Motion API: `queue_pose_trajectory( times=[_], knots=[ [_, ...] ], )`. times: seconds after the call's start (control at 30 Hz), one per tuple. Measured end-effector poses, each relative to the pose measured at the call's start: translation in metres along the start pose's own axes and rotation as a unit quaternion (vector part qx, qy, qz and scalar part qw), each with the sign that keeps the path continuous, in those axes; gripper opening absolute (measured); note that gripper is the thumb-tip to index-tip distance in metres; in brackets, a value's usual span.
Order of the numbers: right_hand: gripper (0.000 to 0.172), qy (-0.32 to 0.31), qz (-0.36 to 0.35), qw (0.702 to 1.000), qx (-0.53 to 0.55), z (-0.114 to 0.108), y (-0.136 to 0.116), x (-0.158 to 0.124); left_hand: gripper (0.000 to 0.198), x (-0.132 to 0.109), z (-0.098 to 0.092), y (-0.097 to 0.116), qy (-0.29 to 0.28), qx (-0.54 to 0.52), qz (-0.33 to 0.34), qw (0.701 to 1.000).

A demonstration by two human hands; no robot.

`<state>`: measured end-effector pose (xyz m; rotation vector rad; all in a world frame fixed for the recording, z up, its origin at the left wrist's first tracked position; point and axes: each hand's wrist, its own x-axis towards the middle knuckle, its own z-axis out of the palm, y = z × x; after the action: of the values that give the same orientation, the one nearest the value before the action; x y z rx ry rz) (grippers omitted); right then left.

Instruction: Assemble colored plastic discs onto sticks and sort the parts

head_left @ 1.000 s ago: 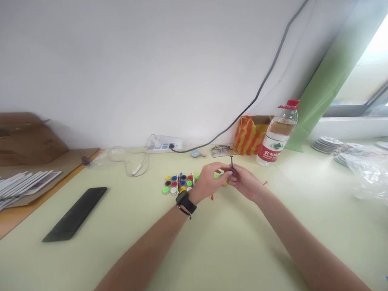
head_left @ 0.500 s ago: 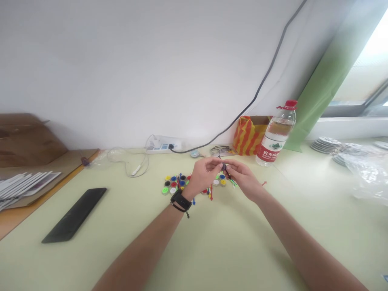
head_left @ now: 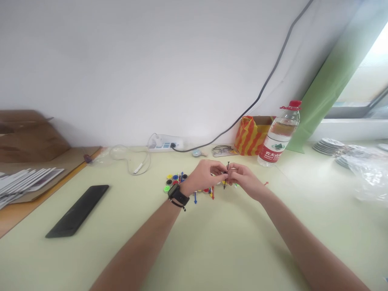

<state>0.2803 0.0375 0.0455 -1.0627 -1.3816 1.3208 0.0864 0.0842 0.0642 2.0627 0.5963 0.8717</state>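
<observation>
My left hand (head_left: 205, 176), with a black watch (head_left: 178, 195) on its wrist, meets my right hand (head_left: 244, 180) above the table. A small black arrow-shaped pointer (head_left: 228, 165) stands nearly upright between their pinched fingertips, its arrowhead down. Both hands are closed on it. A small dark part shows at the middle of the pointer; its shape is partly hidden by the fingers. Under and behind the hands lie several coloured round discs, among them a bright green disc (head_left: 166, 188). A blue arrow pointer (head_left: 195, 198) and a red arrow pointer (head_left: 212, 193) lie nearby.
Behind the hands are a power strip (head_left: 166, 144), glasses (head_left: 222, 150), a striped bag (head_left: 249, 137) and a large water bottle (head_left: 277, 139). A black flat case (head_left: 78, 211) lies left. Stacked discs (head_left: 327, 146) and clear plastic (head_left: 368, 171) lie right. A red arrow (head_left: 266, 183) lies alone.
The black pointer has turned to stand upright between the fingertips, and more of it shows. The dark round part seen before is now mostly covered. My camera view has shifted slightly.
</observation>
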Motion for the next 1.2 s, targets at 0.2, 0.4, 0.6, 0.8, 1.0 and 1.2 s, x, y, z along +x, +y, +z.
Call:
queue_pose_trajectory(
  times=[0.2,0.4,0.6,0.8,1.0,1.2],
  knots=[
    [0.013,-0.003,-0.006,0.996,-0.086,0.000,0.003,-0.001,0.011,-0.003,0.006,-0.009,-0.008,-0.029,-0.022,0.999],
    [0.020,0.083,0.020,0.982,-0.167,-0.016,0.017,0.006,0.008,-0.005,0.008,-0.010,-0.021,0.017,-0.032,0.999],
    [0.027,0.119,0.009,0.925,-0.360,-0.029,0.033,0.011,0.009,-0.008,0.007,-0.016,-0.130,0.103,-0.057,0.984],
    [0.021,0.096,0.000,0.891,-0.444,-0.040,0.020,0.004,0.012,-0.009,0.004,-0.025,-0.197,0.148,-0.089,0.965],
    [0.018,0.054,0.003,0.874,-0.483,-0.077,0.001,-0.008,0.031,-0.008,0.012,-0.016,-0.162,0.220,-0.027,0.962],
    [0.023,-0.058,0.079,0.884,-0.457,-0.113,-0.005,-0.021,0.016,-0.010,0.030,-0.019,-0.173,0.243,0.005,0.955]
  ],
)
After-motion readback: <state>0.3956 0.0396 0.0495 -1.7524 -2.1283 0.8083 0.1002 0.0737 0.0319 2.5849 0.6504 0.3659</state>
